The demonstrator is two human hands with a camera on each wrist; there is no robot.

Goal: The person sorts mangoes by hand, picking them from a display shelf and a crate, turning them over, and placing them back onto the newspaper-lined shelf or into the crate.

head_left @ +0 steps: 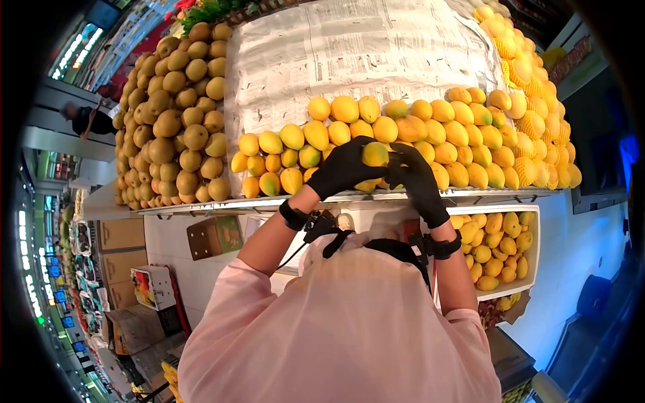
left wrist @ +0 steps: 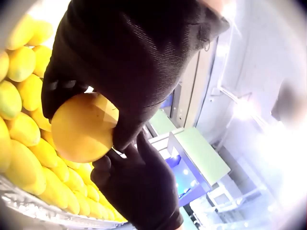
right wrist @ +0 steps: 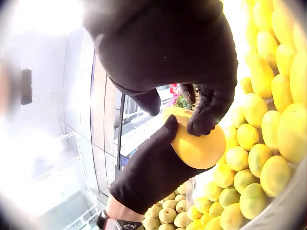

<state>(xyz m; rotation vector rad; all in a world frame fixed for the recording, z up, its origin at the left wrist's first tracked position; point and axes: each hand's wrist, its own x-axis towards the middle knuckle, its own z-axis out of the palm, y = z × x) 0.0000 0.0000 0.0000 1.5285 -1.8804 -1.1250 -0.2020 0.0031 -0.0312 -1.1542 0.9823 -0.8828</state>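
My black-gloved left hand (head_left: pixel 346 168) holds a yellow mango (head_left: pixel 375 154) with a greenish patch, above the front rows of the display. In the left wrist view its fingers and thumb wrap the mango (left wrist: pixel 84 127) from both sides. My right hand (head_left: pixel 416 178), gloved in black too, is at the fruit's right side. Seen from the right wrist, the right hand's bent fingertips (right wrist: pixel 204 125) overlap the mango (right wrist: pixel 204 148), while its thumb stands apart from them. Rows of yellow mangoes (head_left: pixel 410 127) lie on the display beneath and beyond both hands.
Brown round fruit (head_left: pixel 164 127) is piled at the left. Newspaper (head_left: pixel 356 54) covers the display behind the mangoes. Mangoes in net sleeves (head_left: pixel 531 127) line the right side. Below the display edge (head_left: pixel 316 200), a white crate (head_left: pixel 535 252) holds more mangoes; a cardboard box (head_left: pixel 213 237) lies left.
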